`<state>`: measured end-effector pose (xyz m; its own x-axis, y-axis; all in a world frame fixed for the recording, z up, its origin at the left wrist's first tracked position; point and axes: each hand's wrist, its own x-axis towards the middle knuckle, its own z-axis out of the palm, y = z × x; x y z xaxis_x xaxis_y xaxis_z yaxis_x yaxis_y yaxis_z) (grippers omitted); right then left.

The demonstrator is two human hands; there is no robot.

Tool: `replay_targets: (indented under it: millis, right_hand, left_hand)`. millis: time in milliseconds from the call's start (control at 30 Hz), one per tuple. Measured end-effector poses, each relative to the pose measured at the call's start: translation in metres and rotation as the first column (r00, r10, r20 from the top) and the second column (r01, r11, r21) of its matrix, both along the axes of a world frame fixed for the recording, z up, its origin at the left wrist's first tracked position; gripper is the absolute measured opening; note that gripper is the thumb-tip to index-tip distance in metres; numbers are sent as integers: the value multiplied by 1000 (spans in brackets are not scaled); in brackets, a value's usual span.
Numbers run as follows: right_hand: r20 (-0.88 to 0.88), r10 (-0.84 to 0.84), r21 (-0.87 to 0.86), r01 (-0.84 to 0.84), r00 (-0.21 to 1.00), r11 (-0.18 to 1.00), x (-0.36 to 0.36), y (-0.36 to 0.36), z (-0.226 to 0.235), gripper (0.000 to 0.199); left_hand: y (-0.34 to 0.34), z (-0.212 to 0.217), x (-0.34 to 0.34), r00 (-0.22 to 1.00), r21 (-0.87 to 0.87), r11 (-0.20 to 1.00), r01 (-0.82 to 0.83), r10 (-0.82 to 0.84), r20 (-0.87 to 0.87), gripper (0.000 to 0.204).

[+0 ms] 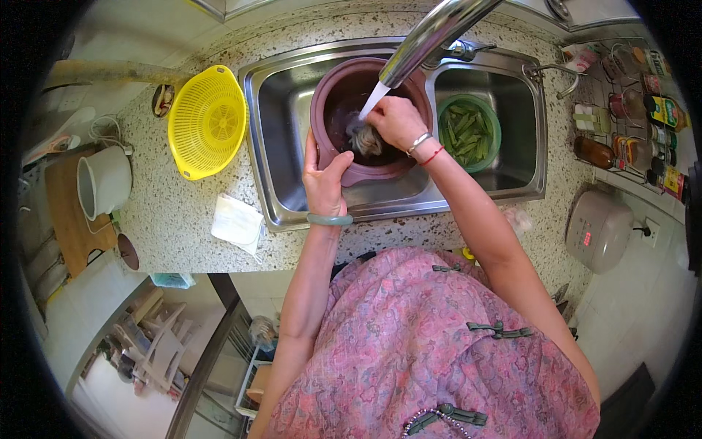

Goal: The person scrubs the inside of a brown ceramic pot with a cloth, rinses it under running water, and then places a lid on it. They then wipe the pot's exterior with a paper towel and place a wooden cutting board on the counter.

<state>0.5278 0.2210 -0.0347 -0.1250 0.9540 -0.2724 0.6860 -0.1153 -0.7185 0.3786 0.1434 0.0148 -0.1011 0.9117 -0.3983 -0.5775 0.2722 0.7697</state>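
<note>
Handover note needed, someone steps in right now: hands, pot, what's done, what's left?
Left hand: grips the near rim of the clay pot, tilting it in the left sink basin.
Right hand: inside the pot, holding a scrubber under the tap stream.
Nearby: green bowl of cut greens in the right basin; yellow colander and cloth on the counter.
Done: pot wet, scrubbing under way.
Left, likely: finish scrubbing, rinse, shut tap.

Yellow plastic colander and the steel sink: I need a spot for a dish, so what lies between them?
Only bare speckled countertop separates the yellow plastic colander from the steel sink, in the head view.
</note>
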Motion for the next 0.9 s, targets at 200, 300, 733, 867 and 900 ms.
replay_targets:
  millis: [200,300,733,867,900]
  right_hand:
    - [161,268,83,-283,950,955,-7,-7,7,30]
    - [483,291,38,-352,826,935,-14,-16,3,27]
    - [-279,-112,-17,112,954,994,4,9,3,20]
    - [-754,-397,-349,193,523,917,2,11,13,13]
    - [-773,-424,-374,200,472,905,1,10,20,13]
  left_hand:
    - [1,-5,-2,1000,-20,1000,5,-5,26,75]
    - [0,-6,0,1000,2,1000,11,-11,27,75]
    - [0,-6,-4,1000,-8,1000,16,-16,19,76]
    - [0,-6,-5,1000,-17,1000,19,-19,13,76]
    - [1,-6,-6,1000,-11,1000,19,-19,11,76]
